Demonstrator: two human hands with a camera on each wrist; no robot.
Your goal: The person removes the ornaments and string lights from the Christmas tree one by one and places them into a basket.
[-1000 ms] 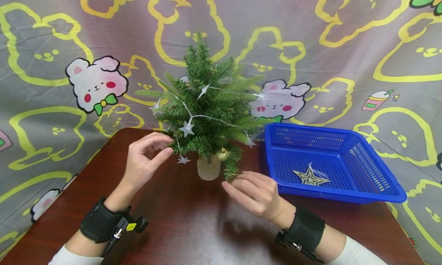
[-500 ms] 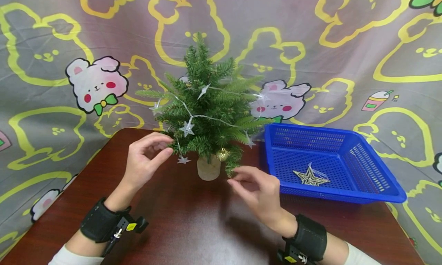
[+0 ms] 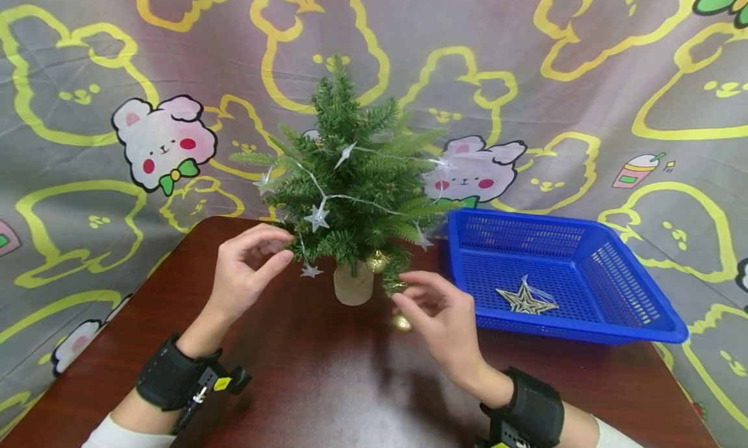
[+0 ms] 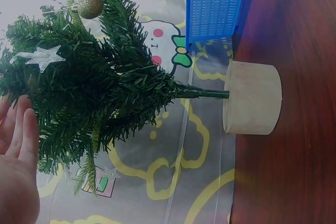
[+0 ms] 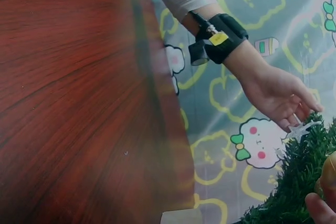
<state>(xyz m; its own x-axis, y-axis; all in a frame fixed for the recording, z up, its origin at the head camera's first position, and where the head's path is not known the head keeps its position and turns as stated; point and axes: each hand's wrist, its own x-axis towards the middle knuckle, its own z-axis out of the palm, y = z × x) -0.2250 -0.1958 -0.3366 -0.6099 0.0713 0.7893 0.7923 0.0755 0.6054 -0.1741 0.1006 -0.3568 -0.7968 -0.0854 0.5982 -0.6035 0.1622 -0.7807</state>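
A small green Christmas tree [image 3: 356, 182] with a pale round base [image 3: 353, 287] stands between my hands. My left hand [image 3: 248, 266] is at its lower left branches, fingers bent loosely, the fingertips at the needles. My right hand [image 3: 441, 321] is at the drooping tip of a lower right branch [image 3: 395, 280], thumb and fingers apart around it. Just below that tip hangs a gold ball ornament [image 3: 402, 323], partly behind the thumb. Another gold glitter ball [image 3: 377, 261] hangs nearer the trunk. Clear star lights [image 3: 317, 217] on a wire wrap the tree.
A blue plastic basket [image 3: 561, 331] stands on the right of the brown table [image 3: 327, 383], beside the tree. Inside it lies a gold glitter star [image 3: 527, 298] with clear plastic on it. A cartoon-printed cloth [image 3: 193, 58] hangs behind the table.
My right hand has parted its fingers at the branch tip and shifted slightly right. The branch tip has risen, and a gold ball has come into view beneath it. The left hand has stayed still.
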